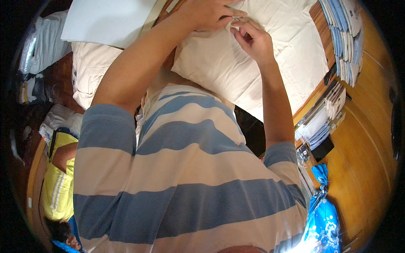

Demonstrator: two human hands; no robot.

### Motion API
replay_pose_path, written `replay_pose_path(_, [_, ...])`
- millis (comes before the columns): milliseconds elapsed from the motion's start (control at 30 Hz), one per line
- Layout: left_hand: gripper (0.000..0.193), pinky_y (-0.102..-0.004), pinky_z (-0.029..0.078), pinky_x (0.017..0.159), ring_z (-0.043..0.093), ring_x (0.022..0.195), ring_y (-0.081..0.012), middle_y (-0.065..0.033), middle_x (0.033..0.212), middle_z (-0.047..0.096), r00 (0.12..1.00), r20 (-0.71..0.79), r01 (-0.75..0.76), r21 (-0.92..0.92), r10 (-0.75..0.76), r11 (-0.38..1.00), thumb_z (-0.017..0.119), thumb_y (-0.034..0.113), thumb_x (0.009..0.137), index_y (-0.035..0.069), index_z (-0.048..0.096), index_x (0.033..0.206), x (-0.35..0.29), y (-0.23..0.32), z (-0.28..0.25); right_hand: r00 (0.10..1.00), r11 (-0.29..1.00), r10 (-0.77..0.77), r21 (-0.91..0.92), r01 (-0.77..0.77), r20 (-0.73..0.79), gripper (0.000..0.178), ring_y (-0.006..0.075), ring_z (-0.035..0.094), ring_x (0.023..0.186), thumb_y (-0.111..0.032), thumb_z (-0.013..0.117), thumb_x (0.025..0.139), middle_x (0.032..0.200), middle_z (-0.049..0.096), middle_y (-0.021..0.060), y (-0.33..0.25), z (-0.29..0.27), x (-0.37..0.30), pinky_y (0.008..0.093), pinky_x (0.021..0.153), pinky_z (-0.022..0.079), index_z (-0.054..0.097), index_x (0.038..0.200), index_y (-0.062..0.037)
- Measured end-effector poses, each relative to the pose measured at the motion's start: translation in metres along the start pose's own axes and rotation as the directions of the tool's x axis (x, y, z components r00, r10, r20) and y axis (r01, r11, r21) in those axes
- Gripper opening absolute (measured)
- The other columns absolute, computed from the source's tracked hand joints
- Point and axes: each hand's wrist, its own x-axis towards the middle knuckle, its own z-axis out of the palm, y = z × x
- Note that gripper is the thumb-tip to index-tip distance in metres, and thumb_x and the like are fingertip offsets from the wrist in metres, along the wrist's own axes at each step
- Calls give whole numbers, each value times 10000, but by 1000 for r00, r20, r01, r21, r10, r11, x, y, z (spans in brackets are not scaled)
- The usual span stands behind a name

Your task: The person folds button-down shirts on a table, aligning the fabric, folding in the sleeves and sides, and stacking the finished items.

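A creamy white cloth (pixel 253 84) lies spread and slightly wrinkled before me, its far part cut off by the upper edge. My left hand (pixel 209 14) reaches over it from the left, thumb and fingers drawn together close to the cloth. Facing it is my right hand (pixel 256 41), fingers bent and their tips almost meeting those of the left. Whatever is pinched between the fingertips is too small to make out.
White sheets (pixel 105 23) lie at the upper left, above more pale cloth (pixel 95 69). Stacked folded blue and white fabric (pixel 344 38) stands along the right edge of the wooden table (pixel 322 25). A knotted blue bag (pixel 322 215) sits lower right; someone in yellow (pixel 61 181) is lower left.
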Motion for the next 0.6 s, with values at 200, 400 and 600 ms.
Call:
replay_pose_path(200, [411,-616,264,1214,414,1456,-359,-107,1514,545,1000,-6,8,1,-8,1000,585,388,947,241,724,1305,1,3,0,999,999,-46,-2,46,-9,233,97,552,538,-131,829,850,715,604,-14,1,0,2,262,512,473,758,1072,-142])
replay_pose_path(400, [408,-620,268,1209,413,1451,-351,-104,1492,559,1000,11,9,25,-10,1000,589,413,955,233,728,1294,2,5,-2,994,995,-95,-39,97,52,178,119,538,533,-129,814,863,670,576,-4,-12,-10,10,277,517,468,743,1025,-116])
replay_pose_path(600, [402,-622,271,1206,417,1450,-348,-105,1493,556,1000,2,8,6,-8,1000,625,398,930,241,732,1284,2,3,1,989,992,-84,-82,94,123,158,126,553,540,-126,809,868,675,600,14,3,-9,7,283,529,476,727,1002,-104])
